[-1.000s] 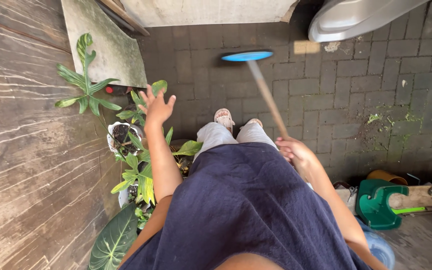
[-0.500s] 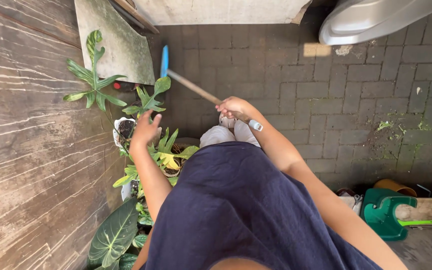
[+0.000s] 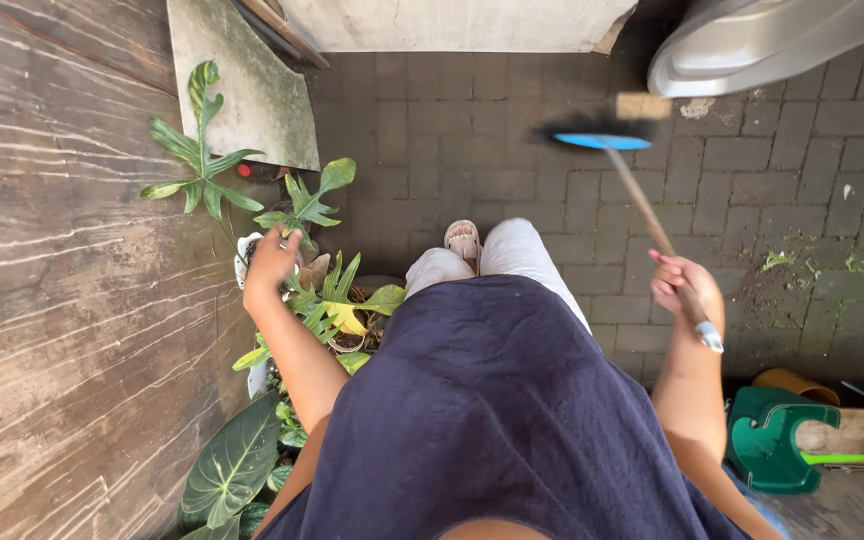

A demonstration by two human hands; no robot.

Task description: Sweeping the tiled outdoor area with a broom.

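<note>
My right hand (image 3: 687, 288) grips the wooden handle of a broom (image 3: 652, 225) near its end; the blue broom head (image 3: 600, 138) rests on the dark brick paving ahead of me, to the right of my feet. My left hand (image 3: 272, 262) reaches out to the left over a white plant pot (image 3: 244, 250), held among the green leaves (image 3: 304, 205) with its fingers loosely curled and nothing in them. My navy top fills the lower middle, with light trousers and a sandalled foot (image 3: 464, 240) beyond it.
Several potted plants (image 3: 327, 305) stand along a weathered wooden wall (image 3: 62, 300) on the left. A mossy slab (image 3: 242, 85) leans at the back. A grey curved vehicle part (image 3: 752, 40) is top right. A green tool (image 3: 767, 440) lies bottom right. Dirt and moss (image 3: 782, 265) dot the bricks.
The broom has swung from the left, near the plants, across to the right. My right hand moved right with it. My left hand dropped slightly towards the white pot.
</note>
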